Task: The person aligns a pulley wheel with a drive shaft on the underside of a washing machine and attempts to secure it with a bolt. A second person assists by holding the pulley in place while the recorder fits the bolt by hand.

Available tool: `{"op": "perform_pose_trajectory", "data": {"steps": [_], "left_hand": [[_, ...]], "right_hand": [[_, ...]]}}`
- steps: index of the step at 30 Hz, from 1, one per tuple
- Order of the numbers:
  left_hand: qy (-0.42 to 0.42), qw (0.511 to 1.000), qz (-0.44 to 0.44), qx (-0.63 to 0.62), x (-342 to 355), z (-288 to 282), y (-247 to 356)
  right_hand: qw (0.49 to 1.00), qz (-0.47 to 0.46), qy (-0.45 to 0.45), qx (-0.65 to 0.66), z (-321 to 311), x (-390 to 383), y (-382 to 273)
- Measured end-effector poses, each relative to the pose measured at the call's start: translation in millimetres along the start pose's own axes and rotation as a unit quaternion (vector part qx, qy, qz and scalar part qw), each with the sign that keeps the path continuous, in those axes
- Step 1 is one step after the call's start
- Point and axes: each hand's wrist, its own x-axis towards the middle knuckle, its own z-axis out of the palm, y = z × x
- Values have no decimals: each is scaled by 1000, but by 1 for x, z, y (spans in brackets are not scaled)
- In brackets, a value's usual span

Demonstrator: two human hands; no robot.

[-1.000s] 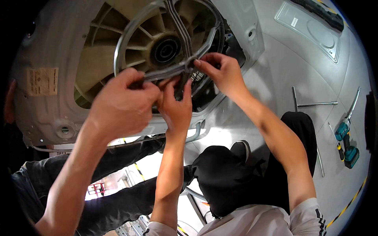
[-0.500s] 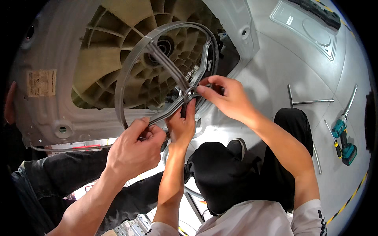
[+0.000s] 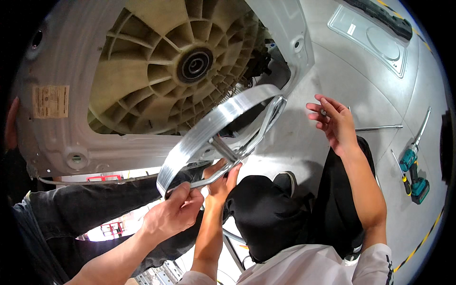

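A silver spoked pulley wheel [image 3: 228, 110] is tilted below the opening in a grey metal cabinet panel [image 3: 76, 142]. My left hand [image 3: 220, 183] grips it from underneath near the hub, its fingers partly hidden by the spokes. A co-worker's hand [image 3: 173, 211] reaches in from the lower left and pinches the wheel's near rim. To the right, apart from the wheel, my right hand [image 3: 336, 121] is raised with a small metal piece [image 3: 324, 112], perhaps a bolt, between its fingers. Behind the opening sits a ribbed beige tub [image 3: 137, 61] with a round dark bearing [image 3: 194, 65] at its centre.
On the grey floor at right lie a T-shaped wrench [image 3: 380, 127], a screwdriver [image 3: 406, 185] and a teal cordless driver [image 3: 409, 159]. A metal cover plate [image 3: 368, 40] and a long dark part [image 3: 382, 18] lie farther off. The co-worker's legs [image 3: 95, 199] extend at left.
The wheel has come down and away from the tub, turning its rim toward me and uncovering the bearing. My right hand has left the hub and moved right with a small metal piece.
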Motion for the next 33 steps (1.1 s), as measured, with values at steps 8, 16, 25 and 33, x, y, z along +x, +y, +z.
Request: {"op": "perform_pose_trajectory", "data": {"steps": [8, 16, 25, 33], "left_hand": [[88, 996, -32, -1, -15, -9, -3], [182, 980, -29, -71, -25, -31, 9], [261, 944, -142, -140, -20, -55, 30], [207, 939, -198, -193, -19, -66, 65]], "right_hand": [[990, -60, -18, -127, 3, 19, -25], [976, -102, -74, -176, 19, 39, -52], [950, -50, -170, -257, 42, 57, -54], [971, -60, -155, -171, -13, 15, -62]]}}
